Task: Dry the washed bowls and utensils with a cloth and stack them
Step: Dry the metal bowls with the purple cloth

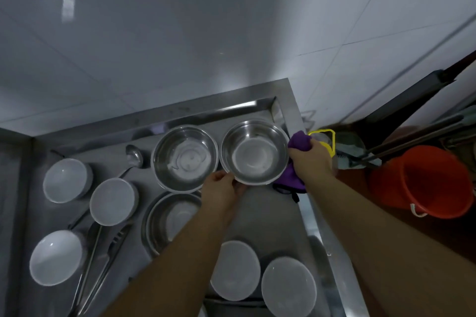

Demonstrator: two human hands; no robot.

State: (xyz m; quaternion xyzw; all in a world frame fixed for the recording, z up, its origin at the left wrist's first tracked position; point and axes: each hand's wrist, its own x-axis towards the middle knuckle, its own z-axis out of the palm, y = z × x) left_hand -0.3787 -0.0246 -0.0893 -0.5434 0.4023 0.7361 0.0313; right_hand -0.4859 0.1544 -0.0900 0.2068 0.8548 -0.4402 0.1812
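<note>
- Three white bowls sit at the left of the steel worktop (257, 213): a far one (65, 179), a middle one (113, 201) and a near one (55, 257), all apart from each other.
- A ladle (134, 156) lies behind them, and tongs (100, 260) lie with their long axis running toward the person.
- Two steel bowls rest unheld: the far steel bowl (185, 158) and the near steel bowl (171, 221), partly hidden by the left forearm.
- The left hand (222, 188) pinches the near rim of the right steel bowl (254, 152), which touches the far steel bowl's rim.
- Two more white bowls (235, 270) (288, 287) sit nearest the person.
- The right hand (311, 159) is clenched round a purple cloth (300, 141), just beside the held bowl's right rim; the cloth lies right of the bowl, so wiping likely means moving leftward into it.
- An orange bucket (422, 180) stands on the floor, off the worktop.
</note>
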